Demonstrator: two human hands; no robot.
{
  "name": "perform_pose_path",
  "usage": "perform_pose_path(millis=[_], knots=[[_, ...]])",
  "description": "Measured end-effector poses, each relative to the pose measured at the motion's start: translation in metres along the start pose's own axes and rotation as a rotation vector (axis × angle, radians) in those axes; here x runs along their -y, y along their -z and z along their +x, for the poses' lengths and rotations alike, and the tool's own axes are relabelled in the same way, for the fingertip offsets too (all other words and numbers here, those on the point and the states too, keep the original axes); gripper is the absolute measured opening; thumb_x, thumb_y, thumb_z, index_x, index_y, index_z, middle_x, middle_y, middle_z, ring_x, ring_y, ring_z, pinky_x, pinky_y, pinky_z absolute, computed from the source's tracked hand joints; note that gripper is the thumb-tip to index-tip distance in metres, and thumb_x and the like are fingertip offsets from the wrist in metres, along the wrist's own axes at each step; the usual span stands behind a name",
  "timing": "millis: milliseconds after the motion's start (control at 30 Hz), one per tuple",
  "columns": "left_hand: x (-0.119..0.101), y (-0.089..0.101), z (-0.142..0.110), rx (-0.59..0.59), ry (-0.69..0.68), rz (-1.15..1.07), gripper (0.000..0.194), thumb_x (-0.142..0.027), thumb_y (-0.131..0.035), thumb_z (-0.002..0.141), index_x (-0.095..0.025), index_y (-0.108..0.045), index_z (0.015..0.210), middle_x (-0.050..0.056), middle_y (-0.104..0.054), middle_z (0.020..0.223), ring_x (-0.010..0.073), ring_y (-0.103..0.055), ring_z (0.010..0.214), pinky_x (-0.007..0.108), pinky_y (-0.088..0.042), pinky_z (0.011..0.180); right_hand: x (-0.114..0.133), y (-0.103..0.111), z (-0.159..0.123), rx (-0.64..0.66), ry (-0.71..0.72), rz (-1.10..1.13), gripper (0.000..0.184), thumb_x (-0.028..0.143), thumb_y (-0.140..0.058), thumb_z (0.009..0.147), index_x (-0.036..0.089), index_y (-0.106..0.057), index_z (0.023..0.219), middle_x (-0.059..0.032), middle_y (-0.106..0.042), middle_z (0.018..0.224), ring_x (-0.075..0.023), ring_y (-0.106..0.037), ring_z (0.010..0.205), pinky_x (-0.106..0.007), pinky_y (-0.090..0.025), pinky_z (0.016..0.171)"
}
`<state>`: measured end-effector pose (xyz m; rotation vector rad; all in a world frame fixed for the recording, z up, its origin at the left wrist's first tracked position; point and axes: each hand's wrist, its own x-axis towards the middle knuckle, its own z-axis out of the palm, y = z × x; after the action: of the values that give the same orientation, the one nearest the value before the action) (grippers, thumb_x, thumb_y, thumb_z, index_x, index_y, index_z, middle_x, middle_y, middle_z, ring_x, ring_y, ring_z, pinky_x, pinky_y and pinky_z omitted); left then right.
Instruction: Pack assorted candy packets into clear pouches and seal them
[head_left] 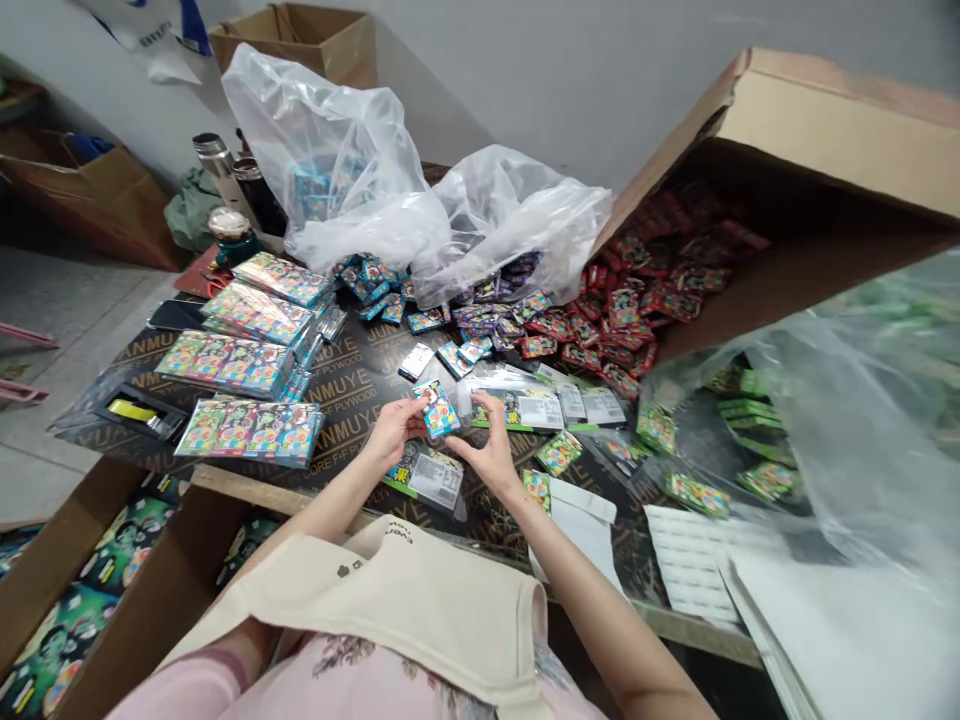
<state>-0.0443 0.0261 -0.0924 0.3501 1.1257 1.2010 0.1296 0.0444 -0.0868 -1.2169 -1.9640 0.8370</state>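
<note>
My left hand (397, 432) pinches a small blue printed box (438, 410) above the dark board table. My right hand (489, 445) is just to its right, thumb and index finger spread apart, the thumb tip near the box's lower corner. Whether that thumb touches the box, I cannot tell. Below the hands lies a flat clear packet with a barcode label (436, 478); more such packets (536, 410) lie to the right. Beyond my hands are a small white-faced box (416, 362) and a few loose blue boxes (454, 360).
Stacks of filled printed packs (225, 362) stand at left. Loose purple boxes (487, 318), red boxes (622, 310) and green boxes (757, 420) spread at the back and right. Plastic bags (517, 200), a tipped carton (832, 110), a label sheet (690, 560) and a phone (184, 315) surround them.
</note>
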Motion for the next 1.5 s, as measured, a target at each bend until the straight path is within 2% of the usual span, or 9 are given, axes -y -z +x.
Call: perform_pose_path(millis=[167,267,433,700,867,1100,1200,1300,1500], knots=[[0.008,-0.012,-0.014,0.278,-0.006,0.374,0.037,-0.048,-0.072,0.066,-0.012,-0.062,0.062,0.0,-0.059,0.053,0.011,-0.054,0.048,0.023,-0.045,0.051,0.005,0.042,-0.019,0.286,0.205,-0.022,0.082,0.041,-0.073,0.07,0.025,-0.036,0.141,-0.0113,-0.044,0.142,-0.0282,-0.039,0.134,-0.047,-0.03,0.111],[0.01,-0.005,-0.023,0.4,-0.261,0.719,0.043,-0.049,-0.064,0.075,-0.014,-0.069,0.1,0.009,-0.071,0.092,0.0217,-0.065,0.085,0.037,-0.051,0.08,0.002,0.051,-0.031,0.2,0.188,-0.075,0.075,0.037,-0.073,0.068,0.024,-0.043,0.135,-0.0101,-0.055,0.129,-0.0281,-0.05,0.121,-0.045,-0.038,0.103],[0.021,0.02,-0.034,0.742,-0.576,1.487,0.096,-0.037,-0.082,0.055,-0.027,-0.041,0.14,0.015,-0.047,0.141,0.035,-0.038,0.132,0.061,-0.015,0.111,-0.015,0.056,-0.052,0.117,0.195,-0.364,0.072,0.041,-0.074,0.065,0.022,-0.049,0.129,-0.0109,-0.061,0.117,-0.0304,-0.055,0.109,-0.049,-0.033,0.1],[0.028,0.02,-0.032,0.518,-0.71,1.646,0.105,-0.034,-0.074,0.062,-0.017,-0.019,0.149,0.015,-0.052,0.126,0.0298,-0.049,0.118,0.05,-0.026,0.111,-0.019,0.052,-0.073,0.206,0.172,-0.474,0.078,0.045,-0.074,0.069,0.023,-0.042,0.137,-0.0122,-0.058,0.125,-0.0305,-0.051,0.115,-0.05,-0.024,0.103],[0.023,0.019,-0.036,0.599,-0.74,1.57,0.106,-0.031,-0.071,0.064,-0.018,-0.011,0.151,0.013,-0.052,0.126,0.0282,-0.048,0.12,0.051,-0.02,0.114,-0.023,0.053,-0.069,0.338,0.19,-0.297,0.086,0.048,-0.075,0.068,0.025,-0.035,0.141,-0.0107,-0.057,0.127,-0.0299,-0.049,0.119,-0.049,-0.028,0.104],[0.02,0.024,-0.034,0.473,-0.714,1.461,0.116,-0.033,-0.074,0.062,-0.021,0.001,0.151,0.012,-0.05,0.132,0.0289,-0.048,0.122,0.052,-0.021,0.114,-0.019,0.045,-0.068,0.174,0.158,-0.176,0.084,0.052,-0.064,0.078,0.023,-0.025,0.147,-0.011,-0.063,0.121,-0.0299,-0.05,0.12,-0.051,-0.027,0.105],[0.022,0.029,-0.032,0.458,-0.684,1.5,0.116,-0.034,-0.073,0.062,-0.021,0.0,0.151,0.012,-0.05,0.132,0.0292,-0.048,0.121,0.052,-0.023,0.113,-0.015,0.037,-0.045,0.245,0.177,-0.055,0.056,0.039,-0.048,0.092,0.026,-0.033,0.144,-0.0046,-0.072,0.101,-0.0238,-0.059,0.107,-0.05,-0.024,0.106],[0.025,0.026,-0.031,0.479,-0.652,1.63,0.11,-0.033,-0.073,0.062,-0.021,-0.009,0.151,0.014,-0.049,0.131,0.0311,-0.045,0.123,0.054,-0.024,0.111,-0.017,0.016,0.009,0.088,0.13,-0.175,0.048,0.045,-0.048,0.091,0.025,-0.048,0.135,-0.0097,-0.067,0.116,-0.0264,-0.055,0.112,-0.048,-0.028,0.103],[0.023,-0.012,-0.032,0.705,-0.69,1.952,0.085,-0.025,-0.074,0.06,-0.027,-0.042,0.138,0.017,-0.045,0.131,0.0369,-0.045,0.118,0.055,-0.036,0.097,-0.01,-0.055,0.132,0.336,0.143,-0.641,0.096,0.06,-0.07,0.069,0.021,-0.03,0.147,-0.0228,-0.043,0.14,-0.0399,-0.037,0.128,-0.054,-0.028,0.1]])
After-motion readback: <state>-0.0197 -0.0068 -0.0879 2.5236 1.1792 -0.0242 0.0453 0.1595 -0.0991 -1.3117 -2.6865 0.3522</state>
